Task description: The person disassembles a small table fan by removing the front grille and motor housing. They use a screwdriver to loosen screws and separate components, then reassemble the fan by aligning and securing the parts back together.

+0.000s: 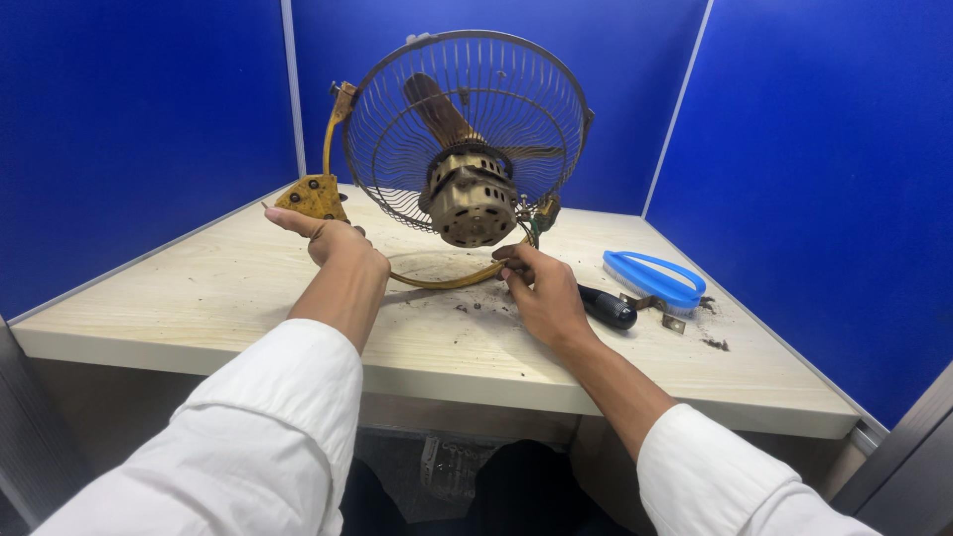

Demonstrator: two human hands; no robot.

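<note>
- The left hand (333, 241) grips the yellow mount (314, 197) of the fan (467, 139), fingers wrapped under the plate, thumb stretched toward the desk's left edge.
- The right hand (541, 293) pinches the curved yellow bracket (452, 281) where it sweeps low under the fan, fingertips closed on the metal.
- The fan stands near the desk's far edge, about midway between the left and right edges, held up by both hands.
- Its wire cage (397, 149) faces away; the motor (470, 199), brass-coloured and grimy, points back at the person.
- Blades (437, 109) show brown through the wires.
- A black handle (608, 307) lies just beside the right hand, toward the right edge.
- A blue brush (652, 280) lies further right, near the right edge, touching a small metal piece (672, 322).
- Dark crumbs of dirt (476, 308) are scattered on the desk (199, 298) under the bracket and near the brush.
- Blue partition walls (129, 119) stand along the far, left and right edges.
- White sleeves (268, 427) cover both forearms.
</note>
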